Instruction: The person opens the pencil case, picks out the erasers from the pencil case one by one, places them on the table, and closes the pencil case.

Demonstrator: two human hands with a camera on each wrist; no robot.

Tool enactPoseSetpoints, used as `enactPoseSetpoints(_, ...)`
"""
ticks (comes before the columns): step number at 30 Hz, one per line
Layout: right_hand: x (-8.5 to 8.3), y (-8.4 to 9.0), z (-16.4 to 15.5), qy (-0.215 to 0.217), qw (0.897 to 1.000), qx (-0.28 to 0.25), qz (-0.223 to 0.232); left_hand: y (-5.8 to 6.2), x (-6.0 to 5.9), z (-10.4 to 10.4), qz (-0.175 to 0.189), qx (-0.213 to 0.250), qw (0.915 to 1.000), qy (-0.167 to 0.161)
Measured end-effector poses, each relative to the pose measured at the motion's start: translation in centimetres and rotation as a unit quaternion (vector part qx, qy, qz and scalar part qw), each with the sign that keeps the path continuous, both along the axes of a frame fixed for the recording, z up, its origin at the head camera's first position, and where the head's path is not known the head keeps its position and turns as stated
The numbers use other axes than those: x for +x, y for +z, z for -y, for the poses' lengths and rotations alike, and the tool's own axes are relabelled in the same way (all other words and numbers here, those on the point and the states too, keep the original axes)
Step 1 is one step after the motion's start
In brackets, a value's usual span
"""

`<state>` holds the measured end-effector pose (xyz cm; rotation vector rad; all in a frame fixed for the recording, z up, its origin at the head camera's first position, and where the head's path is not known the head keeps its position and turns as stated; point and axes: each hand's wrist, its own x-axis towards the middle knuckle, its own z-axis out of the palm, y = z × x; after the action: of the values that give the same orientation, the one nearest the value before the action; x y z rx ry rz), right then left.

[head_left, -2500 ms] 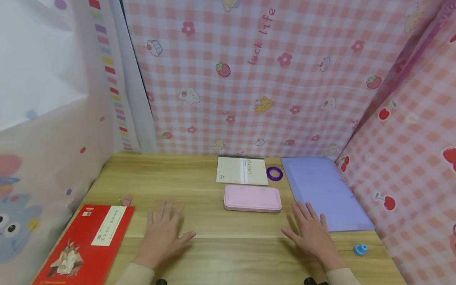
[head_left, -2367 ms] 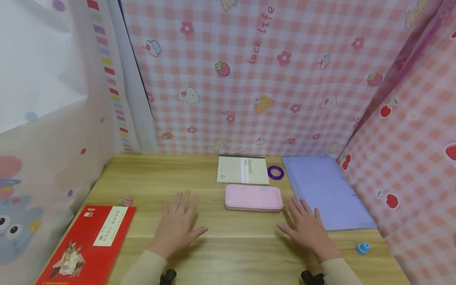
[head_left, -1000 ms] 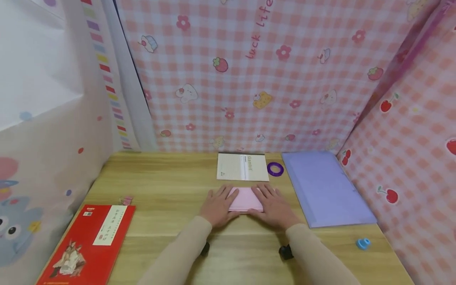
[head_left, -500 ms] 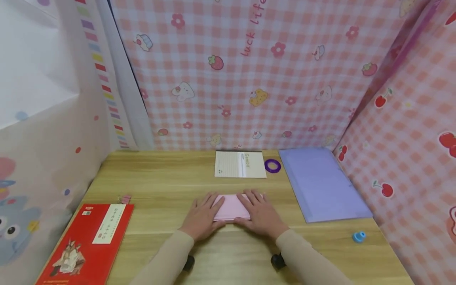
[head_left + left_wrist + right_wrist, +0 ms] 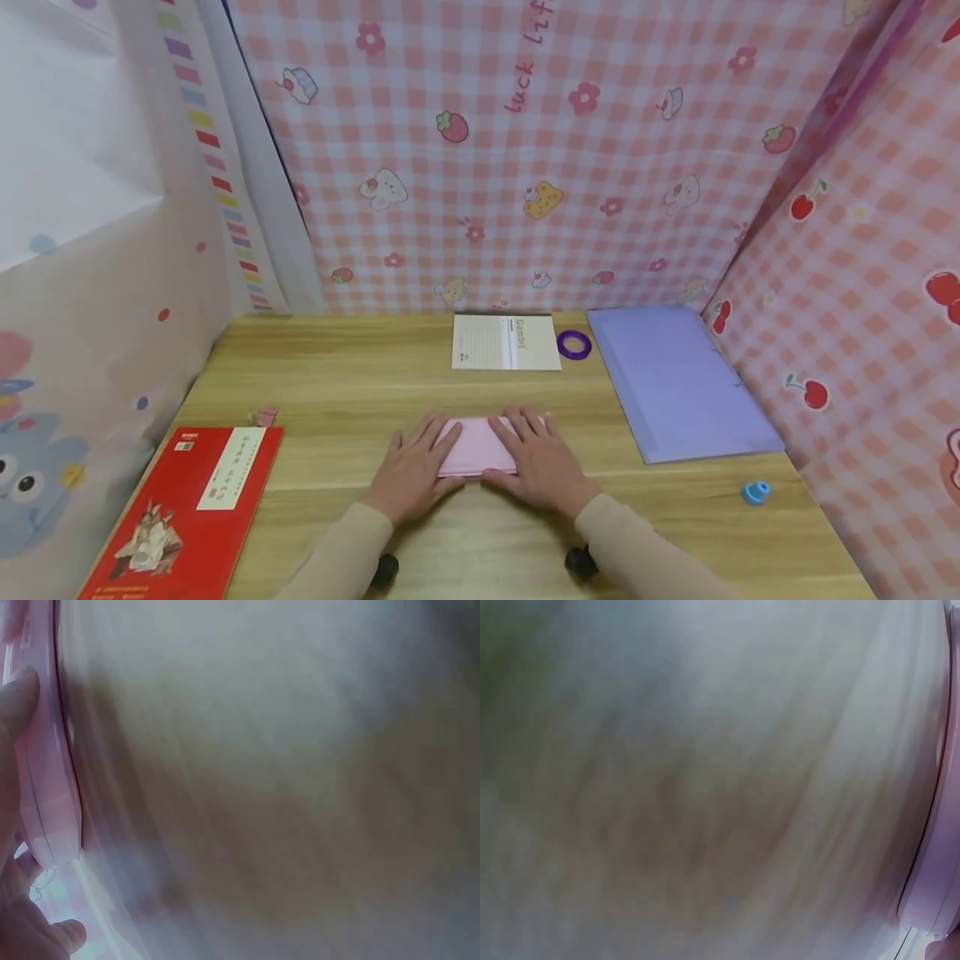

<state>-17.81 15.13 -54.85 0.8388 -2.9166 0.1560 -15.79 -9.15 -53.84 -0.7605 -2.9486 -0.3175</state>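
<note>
At the lower centre of the frame, on the wood-grain worktop (image 5: 330, 367), we see a flat pink pencil case (image 5: 478, 448) lying lengthwise between two hands. The left hand (image 5: 415, 471) grips its left end and the right hand (image 5: 542, 462) its right end. In both, the fingers are clamped on the case: the thumb lies at the near edge, the others over the lid and far side. From the left wrist we make out a thumb against the near wall; the right wrist view shows us little beyond one end of the case.

Behind it, at centre, we find a "Gambit" notebook (image 5: 506, 343) with a purple ring (image 5: 561, 345) just beside its right edge. A lavender folder (image 5: 678, 383) lies at right, a small blue stepped piece (image 5: 756, 492) lower right, and at lower left a red book (image 5: 187, 533) with a pink clip (image 5: 266, 416) near its top corner.
</note>
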Motion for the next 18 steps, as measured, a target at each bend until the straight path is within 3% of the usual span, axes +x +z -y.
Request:
enactPoseSetpoints(5, 0.2, -0.3, 0.0, 0.002, 1.000, -0.006, -0.015, 0.6, 0.2, 0.1, 0.004, -0.007, 1.0000, -0.005)
enactPoseSetpoints(11, 0.2, 0.0, 0.1, 0.007, 1.000, -0.008, -0.005, 0.8, 0.1, -0.1, -0.016, -0.043, 0.9989, -0.002)
enactPoseSetpoints(18, 0.5, 0.7, -0.2, 0.038, 0.999, 0.022, 0.017, 1.3, -0.1, -0.8, -0.012, -0.063, 0.9974, -0.033)
